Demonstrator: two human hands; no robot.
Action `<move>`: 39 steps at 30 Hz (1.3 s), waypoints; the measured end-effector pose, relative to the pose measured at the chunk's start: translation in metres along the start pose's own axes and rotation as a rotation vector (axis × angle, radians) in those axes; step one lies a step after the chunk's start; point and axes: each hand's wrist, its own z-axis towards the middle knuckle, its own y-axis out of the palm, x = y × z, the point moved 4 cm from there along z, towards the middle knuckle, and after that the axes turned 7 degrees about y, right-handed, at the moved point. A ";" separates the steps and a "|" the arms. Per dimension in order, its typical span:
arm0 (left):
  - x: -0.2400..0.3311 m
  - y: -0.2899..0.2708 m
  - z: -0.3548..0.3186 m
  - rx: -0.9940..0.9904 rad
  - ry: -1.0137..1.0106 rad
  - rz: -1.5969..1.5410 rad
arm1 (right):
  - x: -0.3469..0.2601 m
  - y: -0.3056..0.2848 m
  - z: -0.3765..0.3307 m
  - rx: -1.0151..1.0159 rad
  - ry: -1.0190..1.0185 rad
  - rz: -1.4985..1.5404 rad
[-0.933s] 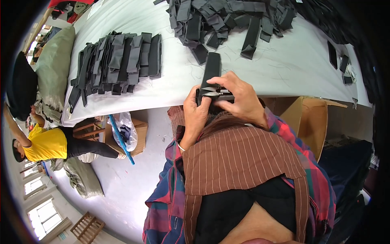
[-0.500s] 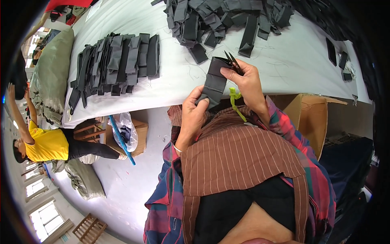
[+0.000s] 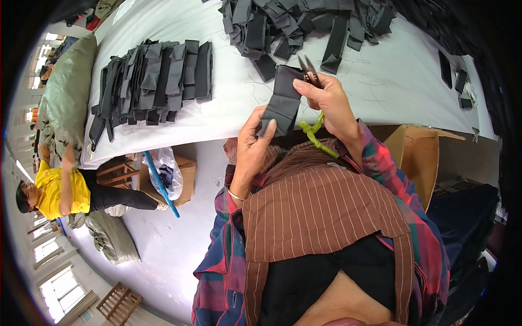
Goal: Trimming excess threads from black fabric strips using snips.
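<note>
Over the front edge of the white-covered table, my left hand [image 3: 253,145] pinches the lower end of a dark grey folded fabric strip [image 3: 285,96], thumb on top. My right hand [image 3: 331,103] is closed around black thread snips [image 3: 310,73], their points aimed away from me and slightly apart. Its thumb rests at the strip's upper right edge. A yellow-green cord [image 3: 312,133] dangles below the right hand. Just beyond lies a loose heap of similar grey strips [image 3: 255,35]. To the left, more strips lie side by side in an overlapping row [image 3: 155,81].
Dark pieces [image 3: 446,69] lie at the table's right. Below the edge stand a cardboard box [image 3: 418,155] on the right and another box [image 3: 187,179] with a plastic bag and blue pole [image 3: 159,182] on the left. A person in a yellow top [image 3: 65,190] stands beyond a bulging sack [image 3: 65,87].
The strip has shifted slightly left and tilts differently, its lower part now turned more toward me. The snips' blades look wider apart. The person in yellow has lowered their arms.
</note>
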 end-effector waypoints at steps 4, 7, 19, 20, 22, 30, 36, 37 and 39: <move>0.002 -0.006 0.000 0.022 -0.017 0.050 | -0.011 0.005 -0.009 0.119 -0.307 -0.424; -0.001 -0.013 -0.001 0.111 -0.056 0.031 | -0.022 0.004 -0.026 0.251 -0.438 -0.678; 0.004 -0.007 0.004 0.036 -0.097 0.048 | -0.015 0.016 -0.030 -0.044 -0.397 -0.693; 0.003 -0.007 0.003 0.033 -0.098 0.053 | -0.017 0.015 -0.030 -0.044 -0.398 -0.693; 0.001 -0.009 0.003 0.029 -0.098 0.056 | -0.021 0.010 -0.030 -0.109 -0.312 -0.347; 0.001 -0.014 0.004 -0.012 -0.077 0.113 | -0.026 0.012 -0.033 -0.023 -0.527 -1.055; 0.002 -0.012 0.003 -0.014 -0.108 0.054 | -0.026 0.015 -0.034 -0.041 -0.636 -1.146; 0.002 -0.012 0.003 -0.013 -0.108 0.054 | -0.026 0.015 -0.035 -0.041 -0.636 -1.167; -0.001 -0.013 0.002 -0.005 -0.140 0.020 | -0.023 0.011 -0.034 -0.019 -0.653 -1.134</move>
